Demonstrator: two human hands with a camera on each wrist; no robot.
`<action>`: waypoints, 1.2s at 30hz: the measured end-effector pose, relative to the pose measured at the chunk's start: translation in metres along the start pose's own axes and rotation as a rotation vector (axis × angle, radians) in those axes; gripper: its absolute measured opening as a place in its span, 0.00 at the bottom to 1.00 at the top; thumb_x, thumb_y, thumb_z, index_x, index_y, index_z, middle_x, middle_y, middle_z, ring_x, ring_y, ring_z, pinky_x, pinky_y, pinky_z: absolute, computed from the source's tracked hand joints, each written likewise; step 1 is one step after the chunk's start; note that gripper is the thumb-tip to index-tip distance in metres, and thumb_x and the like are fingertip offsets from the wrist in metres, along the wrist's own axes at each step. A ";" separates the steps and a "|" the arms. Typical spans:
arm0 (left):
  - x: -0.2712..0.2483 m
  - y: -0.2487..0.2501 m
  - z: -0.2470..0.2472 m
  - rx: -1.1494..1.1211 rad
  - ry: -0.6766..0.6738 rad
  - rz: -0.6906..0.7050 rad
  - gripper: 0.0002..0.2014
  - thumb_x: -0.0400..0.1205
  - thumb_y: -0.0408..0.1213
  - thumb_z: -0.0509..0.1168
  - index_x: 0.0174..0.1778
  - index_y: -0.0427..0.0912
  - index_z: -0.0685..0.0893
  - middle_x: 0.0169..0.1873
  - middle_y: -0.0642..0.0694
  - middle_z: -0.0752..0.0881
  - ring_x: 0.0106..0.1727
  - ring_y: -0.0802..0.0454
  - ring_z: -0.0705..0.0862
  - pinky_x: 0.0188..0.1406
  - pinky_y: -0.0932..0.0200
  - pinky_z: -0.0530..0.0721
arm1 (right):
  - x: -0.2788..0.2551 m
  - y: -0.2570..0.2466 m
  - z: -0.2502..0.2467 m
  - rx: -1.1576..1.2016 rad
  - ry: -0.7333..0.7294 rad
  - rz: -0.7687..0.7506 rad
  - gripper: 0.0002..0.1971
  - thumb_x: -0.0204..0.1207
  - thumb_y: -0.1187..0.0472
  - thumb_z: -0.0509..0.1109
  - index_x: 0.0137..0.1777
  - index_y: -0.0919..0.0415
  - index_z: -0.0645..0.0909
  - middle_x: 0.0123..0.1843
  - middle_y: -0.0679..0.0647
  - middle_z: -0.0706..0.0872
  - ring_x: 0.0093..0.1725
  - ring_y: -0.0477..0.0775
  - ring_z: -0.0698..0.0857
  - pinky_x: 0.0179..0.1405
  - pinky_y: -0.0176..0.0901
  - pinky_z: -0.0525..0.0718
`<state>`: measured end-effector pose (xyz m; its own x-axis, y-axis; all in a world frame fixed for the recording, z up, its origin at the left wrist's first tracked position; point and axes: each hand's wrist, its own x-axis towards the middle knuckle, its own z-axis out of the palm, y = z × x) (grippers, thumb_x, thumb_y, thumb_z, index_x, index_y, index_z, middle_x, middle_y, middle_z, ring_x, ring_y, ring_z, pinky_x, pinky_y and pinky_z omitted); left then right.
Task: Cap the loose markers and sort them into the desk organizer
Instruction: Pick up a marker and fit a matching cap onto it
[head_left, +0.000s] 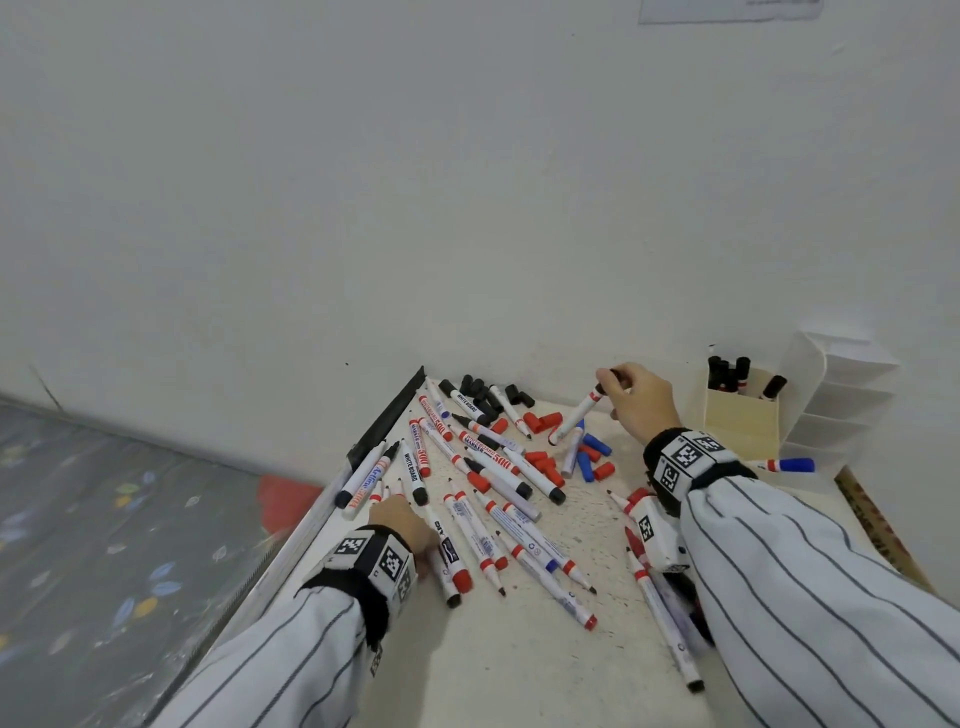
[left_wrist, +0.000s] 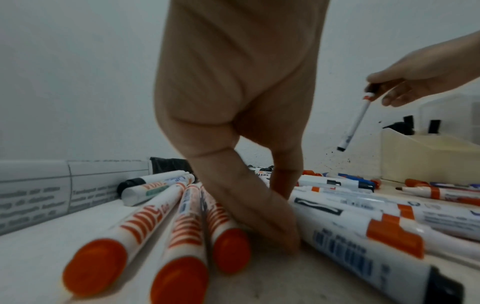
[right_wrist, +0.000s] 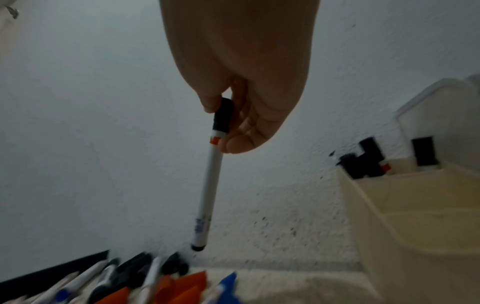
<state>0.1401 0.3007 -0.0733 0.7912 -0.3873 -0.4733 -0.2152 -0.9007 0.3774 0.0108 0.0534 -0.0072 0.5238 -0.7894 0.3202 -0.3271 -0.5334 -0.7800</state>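
From the head view, the right hand (head_left: 636, 400) holds a black-capped marker (head_left: 576, 413) by its cap end, lifted above the table (head_left: 519, 675) and slanting down toward the loose red caps (head_left: 543, 422); the desk organizer (head_left: 748, 415) stands just to its right against the wall, several black-capped markers upright in its front compartment; the left hand (head_left: 402, 522) rests among the scattered markers (head_left: 498, 467) at the table's left edge (most of them uncapped).

From the left wrist view, the left hand's fingers (left_wrist: 259, 216) reach down to the table between a row of red-ended markers (left_wrist: 145, 236) and a black-ended one (left_wrist: 363, 251); whether they grip anything I cannot tell.

From the right wrist view, thumb and fingers (right_wrist: 241, 144) pinch the marker's black cap (right_wrist: 223, 115); the barrel hangs free, its lower end clear of the caps below; the organizer sits to the right.
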 end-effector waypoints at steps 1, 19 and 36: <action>0.003 0.000 0.000 -0.047 -0.018 -0.019 0.23 0.75 0.43 0.71 0.61 0.33 0.77 0.55 0.41 0.86 0.56 0.46 0.85 0.57 0.54 0.85 | 0.004 0.001 -0.009 0.003 0.032 -0.003 0.13 0.80 0.56 0.64 0.51 0.67 0.81 0.41 0.57 0.82 0.37 0.61 0.84 0.39 0.44 0.84; 0.029 0.052 -0.003 -0.653 -0.013 0.103 0.12 0.79 0.44 0.63 0.42 0.37 0.81 0.43 0.35 0.88 0.45 0.38 0.89 0.50 0.43 0.88 | 0.067 0.061 -0.151 -0.264 0.528 0.090 0.13 0.82 0.68 0.57 0.59 0.75 0.78 0.59 0.73 0.79 0.60 0.69 0.76 0.53 0.45 0.68; 0.043 0.046 -0.017 -0.782 -0.024 0.121 0.08 0.80 0.38 0.63 0.51 0.39 0.77 0.49 0.37 0.86 0.46 0.40 0.88 0.45 0.44 0.89 | 0.075 0.088 -0.104 -0.315 0.174 0.279 0.22 0.79 0.68 0.62 0.73 0.67 0.67 0.62 0.69 0.80 0.61 0.68 0.78 0.60 0.52 0.74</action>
<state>0.1742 0.2455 -0.0631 0.7733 -0.4858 -0.4074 0.1731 -0.4564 0.8728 -0.0598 -0.0843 0.0044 0.2507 -0.9410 0.2274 -0.6742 -0.3383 -0.6565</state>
